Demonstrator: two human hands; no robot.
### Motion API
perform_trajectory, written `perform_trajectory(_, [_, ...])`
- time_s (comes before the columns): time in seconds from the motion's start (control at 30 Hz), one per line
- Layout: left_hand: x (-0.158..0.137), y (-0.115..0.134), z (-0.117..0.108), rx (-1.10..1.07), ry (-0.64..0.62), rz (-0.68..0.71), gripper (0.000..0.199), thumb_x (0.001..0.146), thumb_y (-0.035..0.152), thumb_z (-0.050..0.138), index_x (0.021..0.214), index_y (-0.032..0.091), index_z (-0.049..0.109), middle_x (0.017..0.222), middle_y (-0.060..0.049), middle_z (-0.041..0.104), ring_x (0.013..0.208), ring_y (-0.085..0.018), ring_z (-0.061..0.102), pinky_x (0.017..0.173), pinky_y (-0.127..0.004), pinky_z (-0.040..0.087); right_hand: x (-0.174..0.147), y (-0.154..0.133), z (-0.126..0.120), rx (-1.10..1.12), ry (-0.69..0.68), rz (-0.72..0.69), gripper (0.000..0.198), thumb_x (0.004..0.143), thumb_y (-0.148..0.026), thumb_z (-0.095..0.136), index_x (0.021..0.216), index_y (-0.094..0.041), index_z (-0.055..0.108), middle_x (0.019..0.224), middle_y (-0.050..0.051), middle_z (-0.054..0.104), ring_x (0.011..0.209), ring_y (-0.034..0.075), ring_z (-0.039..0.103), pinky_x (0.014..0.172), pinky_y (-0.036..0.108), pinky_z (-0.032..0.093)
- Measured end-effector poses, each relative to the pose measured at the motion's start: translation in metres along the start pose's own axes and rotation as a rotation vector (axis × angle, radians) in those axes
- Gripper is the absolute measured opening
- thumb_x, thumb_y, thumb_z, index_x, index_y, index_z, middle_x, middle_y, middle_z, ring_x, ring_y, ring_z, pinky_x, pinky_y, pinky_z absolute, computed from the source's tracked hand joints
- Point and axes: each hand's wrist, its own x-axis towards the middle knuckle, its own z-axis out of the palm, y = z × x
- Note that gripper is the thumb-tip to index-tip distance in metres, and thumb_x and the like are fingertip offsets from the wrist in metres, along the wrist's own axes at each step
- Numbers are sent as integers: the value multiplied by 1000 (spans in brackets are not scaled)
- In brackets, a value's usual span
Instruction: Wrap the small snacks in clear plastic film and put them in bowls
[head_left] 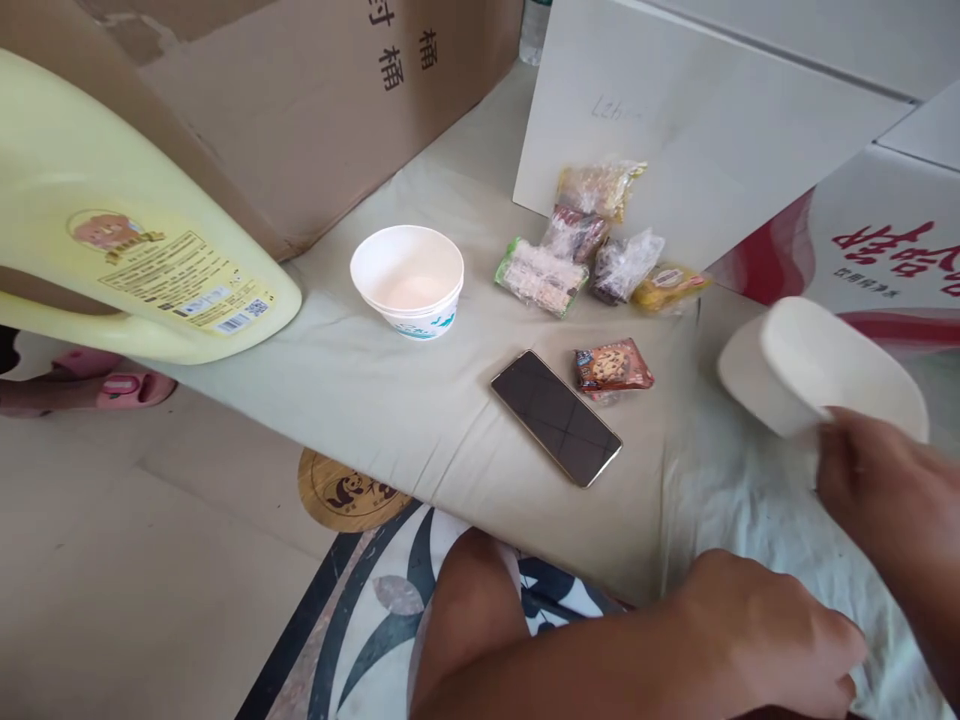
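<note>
Indoors, a pale green cloth [465, 420] spreads beneath a scatter of packaging and snacks, with a large brown cardboard box [247, 110] standing along its far left side. Across from it rises a plain white box [697, 130], with a red-and-white carton [892, 240] just to its right. A pale yellow jug [142, 230], its label bearing a cartoon animal and a QR code, fills the left edge of the scene, near the cardboard box. At right, a person's hands work close together: the right hand [885, 480], blurred, has its fingers closed on the near edge of a white bowl [847, 370], which is tilted in front of the carton. The left hand [772, 620] is loosely curled below it, fingers bent inward; whether it grips anything cannot be told. Two nested white paper bowls [409, 270], printed in blue-green, sit upright between the jug and the snacks. A round wooden disc [349, 492] with pandas shows below the cloth's near edge. On the cloth, a phone [556, 418] lies flat with a dark screen. Five wrapped packets [541, 278] cluster against and before the white box, while a brown cookie packet [615, 366] rests just beside the phone.
</note>
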Motion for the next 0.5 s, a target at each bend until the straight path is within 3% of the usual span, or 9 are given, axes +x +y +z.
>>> perform_trajectory(0.07, [0, 1, 0, 13, -20, -6, 42, 90, 33, 39, 120, 16, 63, 113, -15, 71, 94, -28, 69, 71, -38, 50, 34, -85, -27, 150, -94, -168, 54, 88, -49, 39, 141, -56, 46, 117, 17, 70, 114, 38, 66, 88, 55, 53])
perform_trajectory(0.13, [0, 0, -2, 24, -34, -8, 40, 90, 33, 40, 119, 17, 63, 112, -15, 71, 94, -28, 69, 71, -38, 50, 55, -140, -49, 223, -197, -233, 49, 92, -46, 30, 133, -51, 57, 105, 18, 72, 108, 38, 69, 92, 56, 53])
perform_trajectory(0.2, [0, -1, -4, 25, -50, -6, 39, 89, 32, 41, 117, 17, 64, 111, -15, 71, 94, -29, 69, 70, -38, 50, 67, -165, -61, 241, -239, -267, 46, 93, -44, 29, 124, -48, 63, 105, 17, 73, 107, 38, 69, 95, 58, 51])
perform_trajectory(0.33, [4, -3, -5, 21, -65, -14, 36, 86, 30, 47, 111, 17, 67, 109, -17, 72, 92, -31, 70, 68, -41, 51, 97, -184, -73, 275, -273, -427, 38, 93, -44, 35, 111, -38, 68, 113, 15, 73, 115, 36, 65, 99, 56, 50])
perform_trajectory(0.43, [8, -3, -5, 29, -68, -28, 29, 86, 28, 48, 105, 19, 68, 107, -13, 72, 89, -29, 70, 67, -41, 52, 125, -215, -92, 286, -49, -434, 35, 92, -48, 39, 97, -30, 68, 108, 14, 73, 106, 35, 66, 95, 54, 50])
perform_trajectory(0.5, [10, -3, -7, 24, -105, -24, 28, 86, 29, 49, 106, 21, 67, 106, -12, 72, 90, -29, 69, 65, -39, 52, 141, -250, -106, 351, 38, -552, 33, 94, -44, 38, 97, -29, 68, 104, 12, 73, 100, 32, 66, 93, 49, 50])
